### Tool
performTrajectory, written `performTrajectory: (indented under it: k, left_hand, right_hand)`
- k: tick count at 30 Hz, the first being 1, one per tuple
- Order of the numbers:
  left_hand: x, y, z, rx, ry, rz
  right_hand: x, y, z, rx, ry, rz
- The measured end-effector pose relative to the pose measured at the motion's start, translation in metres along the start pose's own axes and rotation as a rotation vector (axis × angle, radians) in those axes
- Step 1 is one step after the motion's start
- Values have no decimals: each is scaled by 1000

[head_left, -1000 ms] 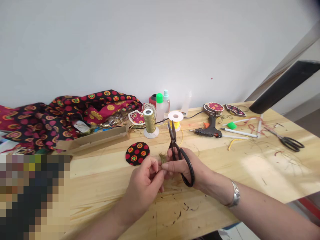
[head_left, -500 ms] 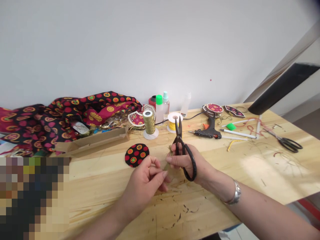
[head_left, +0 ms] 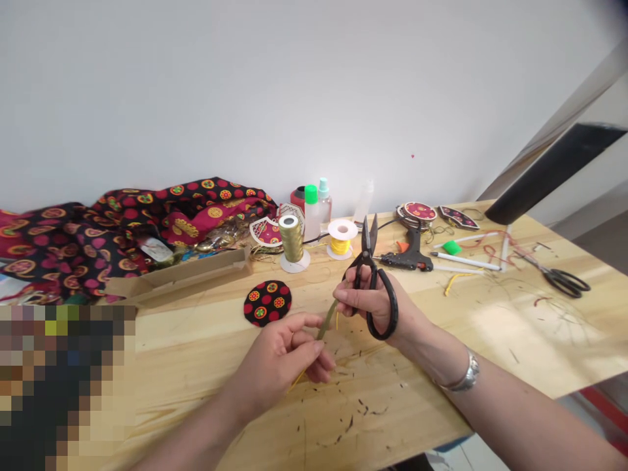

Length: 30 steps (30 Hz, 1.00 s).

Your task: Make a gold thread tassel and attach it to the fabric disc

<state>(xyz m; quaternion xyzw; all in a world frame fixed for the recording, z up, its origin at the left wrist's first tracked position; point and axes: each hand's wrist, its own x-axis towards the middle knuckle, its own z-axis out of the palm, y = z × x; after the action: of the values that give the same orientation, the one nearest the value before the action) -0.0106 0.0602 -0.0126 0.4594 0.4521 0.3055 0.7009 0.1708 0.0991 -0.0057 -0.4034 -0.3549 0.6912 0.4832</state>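
A bundle of olive-gold thread [head_left: 328, 320] stretches between my two hands. My left hand [head_left: 289, 350] pinches its lower end between thumb and fingers. At the top end, the thumb and finger of my right hand [head_left: 369, 301] grip the bundle. That same hand also carries black-handled scissors [head_left: 367, 255], blades pointing up and slightly parted. A thin yellow cord [head_left: 297, 378] shows below my left hand, and a short yellow strand hangs near the bundle. Just beyond my left hand, a round patterned black cloth piece [head_left: 267, 303] lies flat on the wooden table [head_left: 196, 366].
Behind my hands stand a gold thread cone [head_left: 291, 242], a yellow cord spool [head_left: 341, 239] and small bottles [head_left: 312, 212]. To the right lie a glue gun [head_left: 409, 255] and more scissors [head_left: 564, 280]. Patterned fabric [head_left: 63, 242] and a cardboard tray [head_left: 181, 278] occupy the left.
My right hand has moved up and to the right with the scissors, away from my left hand. More of the thread bundle now shows between them, and the scissor blades have parted wider.
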Motion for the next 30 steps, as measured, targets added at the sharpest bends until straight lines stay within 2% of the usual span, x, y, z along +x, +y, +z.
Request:
performTrajectory:
  k: [7, 11, 18, 27, 30]
  left_hand:
    - [-1, 5, -5, -21, -133, -73]
    - [-3, 8, -7, -88, -198, -60]
    - [-1, 9, -3, -237, -198, -27]
    - [4, -1, -3, -220, -164, -50]
    - [6, 0, -4, -125, -103, -20]
  right_hand:
    - [-4, -1, 3, -55, -41, 5]
    - [-9, -4, 9, -115, -84, 3]
    - [-14, -7, 14, -204, -97, 44]
    - [-9, 2, 8, -123, -111, 31]
    - [-8, 3, 8, -109, -105, 41]
